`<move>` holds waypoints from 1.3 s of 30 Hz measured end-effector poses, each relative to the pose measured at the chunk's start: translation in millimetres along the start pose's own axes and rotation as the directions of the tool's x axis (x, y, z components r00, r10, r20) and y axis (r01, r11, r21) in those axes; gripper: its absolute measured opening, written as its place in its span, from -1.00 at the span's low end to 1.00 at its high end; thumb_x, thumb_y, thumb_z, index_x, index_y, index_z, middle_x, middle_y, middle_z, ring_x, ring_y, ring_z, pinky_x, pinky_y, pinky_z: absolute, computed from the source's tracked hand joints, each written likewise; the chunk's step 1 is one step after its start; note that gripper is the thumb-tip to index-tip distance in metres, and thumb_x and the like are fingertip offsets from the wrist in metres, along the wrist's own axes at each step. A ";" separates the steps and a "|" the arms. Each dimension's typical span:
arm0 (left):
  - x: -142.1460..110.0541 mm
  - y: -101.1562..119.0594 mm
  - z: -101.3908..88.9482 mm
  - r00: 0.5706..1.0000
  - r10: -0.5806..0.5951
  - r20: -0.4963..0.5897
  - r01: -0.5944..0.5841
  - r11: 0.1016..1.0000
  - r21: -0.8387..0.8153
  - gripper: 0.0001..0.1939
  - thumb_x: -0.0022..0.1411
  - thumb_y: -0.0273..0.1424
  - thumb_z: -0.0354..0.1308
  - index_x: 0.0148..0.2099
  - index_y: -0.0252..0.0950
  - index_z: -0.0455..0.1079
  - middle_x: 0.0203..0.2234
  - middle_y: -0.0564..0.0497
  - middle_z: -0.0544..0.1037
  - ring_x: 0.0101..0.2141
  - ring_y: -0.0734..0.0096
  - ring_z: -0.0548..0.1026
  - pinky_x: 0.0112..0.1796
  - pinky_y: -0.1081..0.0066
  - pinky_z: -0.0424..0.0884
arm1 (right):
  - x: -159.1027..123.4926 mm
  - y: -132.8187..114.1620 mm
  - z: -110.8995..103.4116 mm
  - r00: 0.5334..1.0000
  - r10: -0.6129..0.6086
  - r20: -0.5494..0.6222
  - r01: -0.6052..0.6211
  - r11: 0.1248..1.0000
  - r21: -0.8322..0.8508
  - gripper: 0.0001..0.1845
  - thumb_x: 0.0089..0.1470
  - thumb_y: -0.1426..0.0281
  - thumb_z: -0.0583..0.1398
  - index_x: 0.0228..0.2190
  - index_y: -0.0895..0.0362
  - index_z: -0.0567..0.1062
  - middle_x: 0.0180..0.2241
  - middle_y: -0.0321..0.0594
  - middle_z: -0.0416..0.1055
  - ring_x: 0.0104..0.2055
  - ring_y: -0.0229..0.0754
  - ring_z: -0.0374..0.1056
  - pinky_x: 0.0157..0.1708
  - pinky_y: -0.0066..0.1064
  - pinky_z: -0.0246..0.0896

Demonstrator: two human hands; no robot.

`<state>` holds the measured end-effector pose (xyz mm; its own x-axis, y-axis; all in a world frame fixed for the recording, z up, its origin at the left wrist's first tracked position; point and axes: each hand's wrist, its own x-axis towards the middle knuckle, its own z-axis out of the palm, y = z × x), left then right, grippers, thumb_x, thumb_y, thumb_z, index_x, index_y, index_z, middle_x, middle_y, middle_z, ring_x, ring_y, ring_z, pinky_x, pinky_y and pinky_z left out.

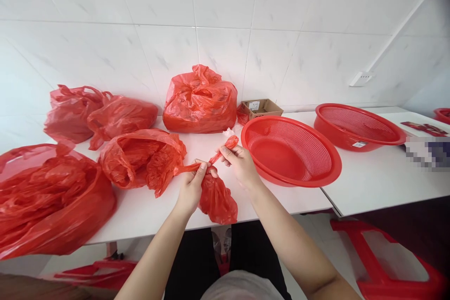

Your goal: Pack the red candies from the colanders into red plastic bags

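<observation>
Near the table's front edge I hold a small red plastic bag [218, 199] by its twisted top. My left hand [192, 186] pinches the bag between thumb and fingers, with one twisted strand sticking out to the left. My right hand [239, 161] grips another strand of the same bag, whose end pokes up above the fingers. The lower part of the bag hangs bunched below both hands; what it contains is hidden. Just left of my left hand lies an open red plastic bag [142, 157], crumpled inside. A red perforated basket [281, 154] stands right beside my right hand.
A large stuffed red bag [56, 197] sits at the left, with tied red bags [123, 112] behind. A full red bag [200, 103] and a small cardboard box [263, 108] stand by the wall. Farther right are a second basket [358, 126] and a red stool [390, 262] below.
</observation>
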<state>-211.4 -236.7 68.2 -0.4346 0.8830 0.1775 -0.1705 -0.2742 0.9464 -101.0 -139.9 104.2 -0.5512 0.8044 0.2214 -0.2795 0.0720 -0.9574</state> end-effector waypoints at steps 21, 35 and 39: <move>3.2 41.3 -24.9 0.951 -0.091 0.294 -0.010 0.946 0.324 -0.78 -0.06 -0.43 0.41 -0.35 -0.29 0.46 -0.34 -0.04 0.49 -0.50 0.37 0.49 -0.54 0.41 0.45 | -31.8 15.1 -15.7 0.978 0.040 0.204 -0.006 0.986 -0.165 -0.66 0.06 0.29 0.25 -0.09 0.05 0.45 -0.08 -0.18 0.45 -0.05 -0.15 0.36 -0.04 -0.27 0.23; -6.9 29.1 -21.8 0.962 -0.063 0.267 0.021 0.987 0.158 -0.90 0.11 -0.44 0.32 -0.37 -0.27 0.44 -0.32 -0.02 0.57 -0.31 0.36 0.53 -0.23 0.36 0.43 | -37.4 31.2 -12.6 0.935 -0.024 0.354 0.142 0.939 -0.312 -0.72 0.04 0.30 0.27 -0.16 0.00 0.52 -0.14 -0.19 0.36 -0.10 -0.10 0.32 -0.16 -0.30 0.25; -3.0 26.9 -18.5 0.963 -0.097 0.250 0.045 0.978 0.205 -0.86 0.11 -0.42 0.32 -0.35 -0.29 0.39 -0.35 0.01 0.55 -0.33 0.43 0.50 -0.25 0.43 0.40 | -37.2 23.0 -14.9 0.940 -0.028 0.340 0.095 0.979 -0.181 -0.66 0.05 0.29 0.28 -0.10 0.05 0.46 -0.09 -0.19 0.41 -0.02 -0.13 0.33 -0.02 -0.31 0.23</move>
<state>-231.0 -253.8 88.1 -0.1812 0.9724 0.1467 -0.0055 -0.1501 0.9887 -75.2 -159.5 71.2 -0.7776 0.5534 0.2984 -0.1834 0.2542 -0.9496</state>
